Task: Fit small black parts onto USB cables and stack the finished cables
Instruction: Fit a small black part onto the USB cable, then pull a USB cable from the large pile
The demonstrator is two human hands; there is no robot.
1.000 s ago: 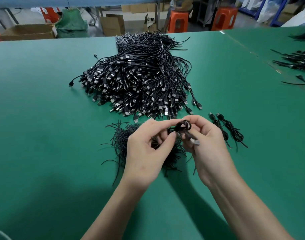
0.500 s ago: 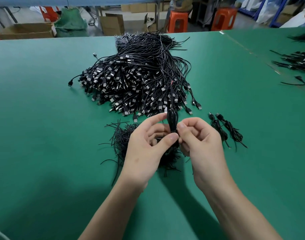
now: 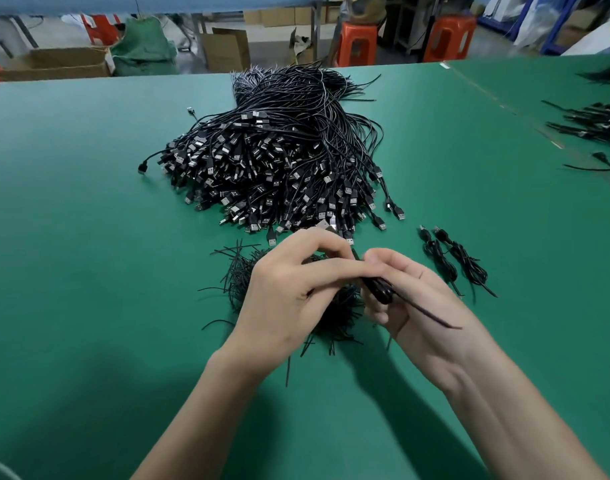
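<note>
The left hand (image 3: 286, 292) was curled, thumb and forefinger pinching the top of a folded cable (image 3: 378, 289). The right hand (image 3: 414, 299) was closed loosely round the same bundle from below. A thin black tie (image 3: 431, 315) trailed from the bundle across the right palm.

The cable looked light and limp but springy. Its folds would likely fan open unless gripped at the waist, where the tie goes, and the smooth round jacket could slide between fingers.

Under the hands lay a loose pile of ties (image 3: 241, 275), wiry and flat. Two finished cables (image 3: 452, 261) lay near on the right, side by side. Beyond was a big heap of cables (image 3: 279, 168), with boxy plugs and shiny metal tips, on the matte green table (image 3: 89, 271).
</note>
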